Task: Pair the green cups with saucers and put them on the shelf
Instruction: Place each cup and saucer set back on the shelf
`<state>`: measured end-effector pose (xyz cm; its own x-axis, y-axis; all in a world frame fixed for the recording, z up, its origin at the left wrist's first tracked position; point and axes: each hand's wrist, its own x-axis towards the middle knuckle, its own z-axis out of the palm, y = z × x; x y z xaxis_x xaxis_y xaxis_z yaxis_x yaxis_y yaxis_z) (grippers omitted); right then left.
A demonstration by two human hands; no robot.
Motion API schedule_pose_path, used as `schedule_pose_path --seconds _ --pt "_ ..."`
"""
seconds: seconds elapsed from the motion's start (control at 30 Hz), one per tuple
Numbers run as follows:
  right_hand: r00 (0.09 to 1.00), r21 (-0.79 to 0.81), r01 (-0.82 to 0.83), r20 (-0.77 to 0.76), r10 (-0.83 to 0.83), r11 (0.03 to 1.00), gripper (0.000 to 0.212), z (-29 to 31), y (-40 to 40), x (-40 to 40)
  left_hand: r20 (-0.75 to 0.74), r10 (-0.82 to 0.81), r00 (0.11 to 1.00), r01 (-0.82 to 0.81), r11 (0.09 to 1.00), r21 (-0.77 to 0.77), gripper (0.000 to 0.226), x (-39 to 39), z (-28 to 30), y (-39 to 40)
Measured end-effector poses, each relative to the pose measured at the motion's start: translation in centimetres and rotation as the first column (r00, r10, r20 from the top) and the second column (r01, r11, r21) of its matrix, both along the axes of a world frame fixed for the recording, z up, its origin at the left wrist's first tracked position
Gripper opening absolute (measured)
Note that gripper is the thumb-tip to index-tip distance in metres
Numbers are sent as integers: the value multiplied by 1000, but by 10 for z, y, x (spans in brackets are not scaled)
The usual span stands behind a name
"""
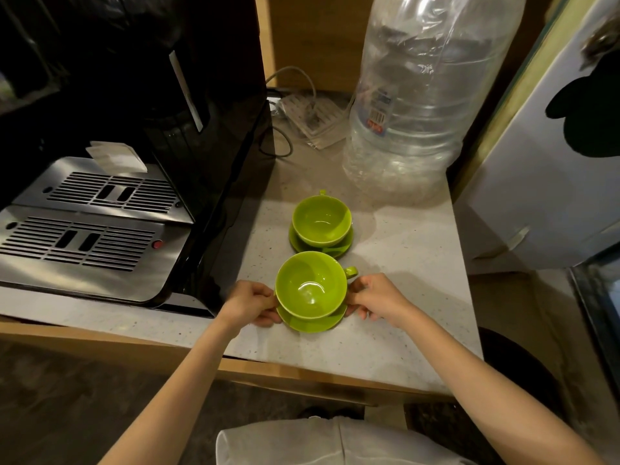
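The person stands at the desk [385,236] with both hands on the near pair: the left hand [250,302] pinches the left rim of the near saucer [310,325], the right hand [374,297] the right rim, fingers [364,313] curled under its edge and clamped on it. Holding the saucer from two sides rather than the near cup [310,285] itself looks like a way to move both as one without the cup sliding. Whether the saucer is touching the desk or just off it, I cannot tell.

The near cup sits upright between the two hands, mouth facing up, and its handle [350,271] sticks out just beyond the right fingers, pointing away and to the right. Past the fingers, farther from the person, the far cup [322,219] rests upright on the far saucer [322,245], untouched, its small handle pointing away toward the back wall. The two pairs line up one behind the other, nearly touching.

Left of the left hand stands a black coffee machine [134,129]; beyond and right of the right hand a large clear water bottle [422,95]. Both cups look paired already; no separate shelf is in sight
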<state>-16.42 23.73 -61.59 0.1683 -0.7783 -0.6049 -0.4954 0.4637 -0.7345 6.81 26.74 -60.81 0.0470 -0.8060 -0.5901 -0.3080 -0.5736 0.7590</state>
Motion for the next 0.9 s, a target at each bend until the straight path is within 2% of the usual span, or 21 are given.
schedule_pose_path --seconds 0.2,0.37,0.73,0.9 --pt "997 -48 41 61 -38 998 8 1 6 -13 -60 -13 998 12 1000 -15 9 -6 -1 0" --pt "988 -63 86 131 -78 994 6 27 11 -34 -121 -64 991 53 994 -94 6 -19 20 -5" --pt "936 -209 277 279 -215 938 5 122 -12 -81 -241 -176 954 106 955 -277 6 -66 119 -50" --pt "907 -293 350 345 -243 890 9 182 -32 -98 -221 -213 952 119 920 -373 10 -87 178 -86"
